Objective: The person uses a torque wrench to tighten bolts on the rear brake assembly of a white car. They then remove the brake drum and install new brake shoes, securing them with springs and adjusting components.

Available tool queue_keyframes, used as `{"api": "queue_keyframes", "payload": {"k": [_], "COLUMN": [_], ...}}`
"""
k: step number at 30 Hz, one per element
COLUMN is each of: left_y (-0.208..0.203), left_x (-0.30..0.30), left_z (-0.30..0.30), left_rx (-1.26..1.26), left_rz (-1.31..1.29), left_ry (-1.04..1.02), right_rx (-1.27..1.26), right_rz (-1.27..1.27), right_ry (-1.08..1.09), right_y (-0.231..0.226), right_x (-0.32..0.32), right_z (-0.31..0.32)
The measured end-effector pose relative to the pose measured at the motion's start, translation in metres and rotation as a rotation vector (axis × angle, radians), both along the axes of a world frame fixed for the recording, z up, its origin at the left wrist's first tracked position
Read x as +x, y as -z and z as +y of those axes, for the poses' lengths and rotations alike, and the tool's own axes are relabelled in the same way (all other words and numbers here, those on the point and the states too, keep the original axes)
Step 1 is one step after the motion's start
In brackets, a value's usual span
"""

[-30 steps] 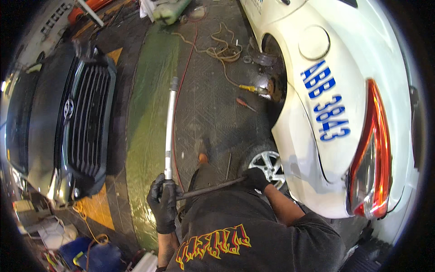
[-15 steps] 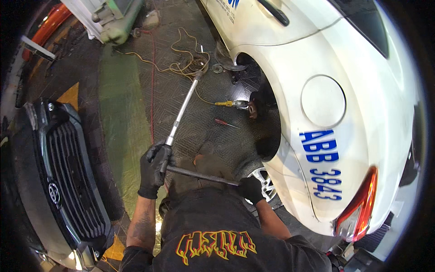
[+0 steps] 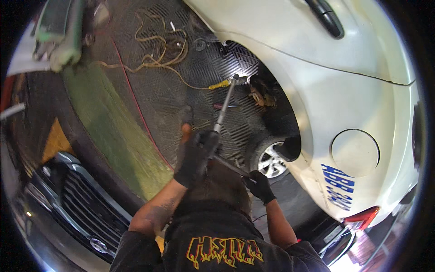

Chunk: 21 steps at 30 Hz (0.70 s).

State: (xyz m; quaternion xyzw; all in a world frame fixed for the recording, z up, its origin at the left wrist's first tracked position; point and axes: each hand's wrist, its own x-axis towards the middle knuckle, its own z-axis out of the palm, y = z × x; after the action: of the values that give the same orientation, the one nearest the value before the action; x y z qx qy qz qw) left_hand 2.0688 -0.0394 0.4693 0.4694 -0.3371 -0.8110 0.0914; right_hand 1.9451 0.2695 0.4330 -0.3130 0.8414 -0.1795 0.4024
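Two rods joined at an angle make up a long socket wrench: a chrome extension bar (image 3: 222,115) and a dark handle bar (image 3: 232,167). My left hand (image 3: 198,156), in a black glove, is closed around the joint between them. The handle bar's other end is in my gloved right hand (image 3: 260,186), fingers wrapped round it. Reaching away from me, the chrome bar's far tip overlaps a lit work lamp (image 3: 220,85) with a yellow grip, beside the wheel arch of a white car (image 3: 312,77). Whether the tip touches anything there, I cannot tell.
A loose wheel (image 3: 271,164) lies by the car's arch. A red-handled screwdriver (image 3: 219,106) is on the textured floor mat. A yellow cord (image 3: 152,62) and a red hose (image 3: 131,86) cross the floor. A dark bumper with grille (image 3: 86,199) lies at lower left.
The wrench has swung right; its far tip has gone from beside the coiled cord to the lamp near the wheel arch. Both hands still grip it. The view has turned.
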Motion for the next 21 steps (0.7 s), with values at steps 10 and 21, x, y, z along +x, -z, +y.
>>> {"api": "queue_keyframes", "payload": {"k": [10, 21], "left_y": [-0.076, -0.092], "left_x": [-0.053, 0.008], "left_z": [-0.045, -0.027], "left_rx": [-0.336, -0.695], "left_rz": [0.151, 0.38], "left_ry": [0.846, 1.393], "right_rx": [-0.61, -1.011], "right_rz": [-0.342, -0.22], "right_ry": [0.718, 1.248], "right_y": [-0.03, -0.078], "right_x": [0.064, 0.169], "right_z": [-0.172, -0.194]}}
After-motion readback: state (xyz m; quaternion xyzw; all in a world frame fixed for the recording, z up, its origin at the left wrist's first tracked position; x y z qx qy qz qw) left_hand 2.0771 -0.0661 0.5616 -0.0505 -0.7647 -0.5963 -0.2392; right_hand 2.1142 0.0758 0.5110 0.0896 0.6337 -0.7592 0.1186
